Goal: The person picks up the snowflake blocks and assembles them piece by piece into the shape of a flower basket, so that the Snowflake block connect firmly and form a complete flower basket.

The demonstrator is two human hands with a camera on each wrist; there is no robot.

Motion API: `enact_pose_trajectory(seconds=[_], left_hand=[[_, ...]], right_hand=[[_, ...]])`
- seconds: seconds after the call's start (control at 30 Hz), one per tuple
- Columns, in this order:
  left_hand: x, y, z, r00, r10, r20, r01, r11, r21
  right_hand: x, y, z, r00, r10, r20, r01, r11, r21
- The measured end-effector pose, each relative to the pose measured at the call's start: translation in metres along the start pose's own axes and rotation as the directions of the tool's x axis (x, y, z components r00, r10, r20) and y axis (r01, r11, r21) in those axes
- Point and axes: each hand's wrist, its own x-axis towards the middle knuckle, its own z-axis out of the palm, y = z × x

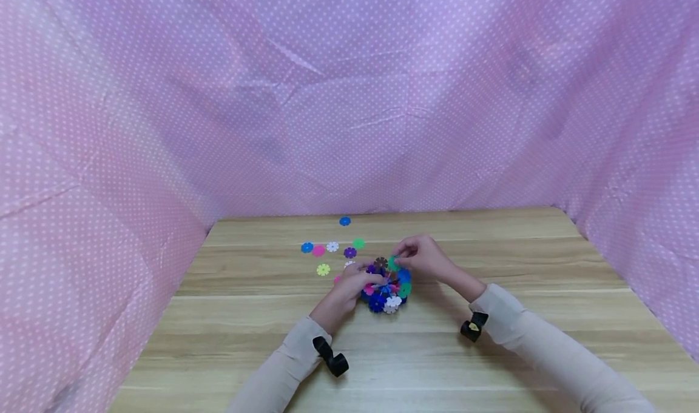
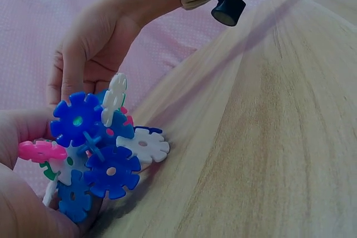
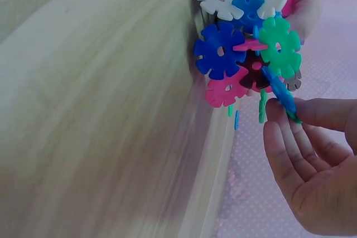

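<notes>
A cluster of slotted flower-shaped plastic discs (image 1: 377, 304) in blue, white, pink, green and brown is joined edge to edge just above or on the wooden table. My left hand (image 1: 346, 287) grips its left side, and the thumb reaches over the top. From the far right, my right hand (image 1: 426, 256) pinches a green disc (image 1: 392, 264) at the cluster's edge. The right wrist view has thumb and fingers at an edge-on blue disc (image 3: 281, 93) with green at its tip; whether these are fully joined is hidden.
Loose discs lie on the table (image 1: 262, 316) behind and left of the cluster, among them a yellow disc (image 1: 323, 270), a purple disc (image 1: 350, 253) and a far blue disc (image 1: 344, 221). A pink dotted cloth (image 1: 349, 128) hangs behind and at both sides.
</notes>
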Motion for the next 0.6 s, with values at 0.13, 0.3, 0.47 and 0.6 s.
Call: enact_pose_trajectory(seconds=[0.13,0.3,0.47,0.6], left_hand=[[0.0004,-0.0004,-0.0002,1.000,0.006,0.012,-0.006,1.000,-0.012],[0.0001,0.0016,0.0000,1.000,0.003,0.005,-0.003,1.000,-0.001],[0.0006,0.0045,-0.0003,0.999,0.003,0.051,-0.004,1.000,0.020],[0.0017,0.0078,-0.0022,0.993,-0.007,0.118,0.004,1.000,0.026]], right_hand=[[-0.0008,-0.0013,-0.0014,1.000,-0.004,0.021,0.004,1.000,0.001],[0.0000,-0.0005,-0.0010,0.999,-0.017,0.042,0.016,1.000,0.005],[0.0014,0.0008,-0.0017,0.998,-0.041,0.045,0.042,0.999,-0.002],[0.0030,0.0020,-0.0017,0.993,-0.091,0.072,0.091,0.996,0.003]])
